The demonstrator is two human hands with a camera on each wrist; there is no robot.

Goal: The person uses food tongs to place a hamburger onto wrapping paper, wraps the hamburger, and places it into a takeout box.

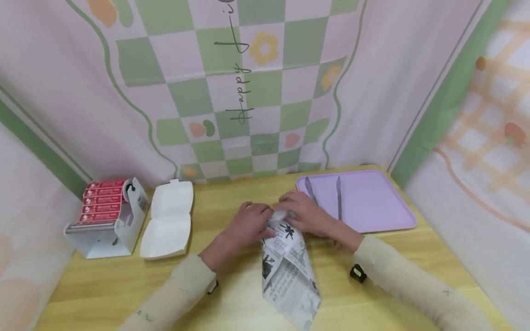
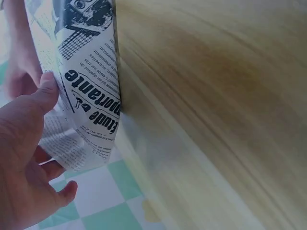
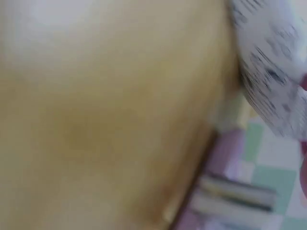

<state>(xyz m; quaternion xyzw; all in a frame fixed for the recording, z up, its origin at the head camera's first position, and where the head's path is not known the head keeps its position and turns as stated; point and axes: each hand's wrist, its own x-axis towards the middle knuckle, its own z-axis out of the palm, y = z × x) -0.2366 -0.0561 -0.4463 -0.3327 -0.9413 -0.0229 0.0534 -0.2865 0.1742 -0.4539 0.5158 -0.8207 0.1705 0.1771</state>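
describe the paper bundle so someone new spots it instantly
Find the yellow table, then its near middle. There, the left hand and right hand touch the far end of the paper bundle. Newspaper print sets it apart from the plain white box.

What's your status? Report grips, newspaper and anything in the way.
Left grip: pinching newspaper at its far end. Right grip: on that same end. Newspaper folded into a long wrap. Nothing seen blocking it; tray off to the right.
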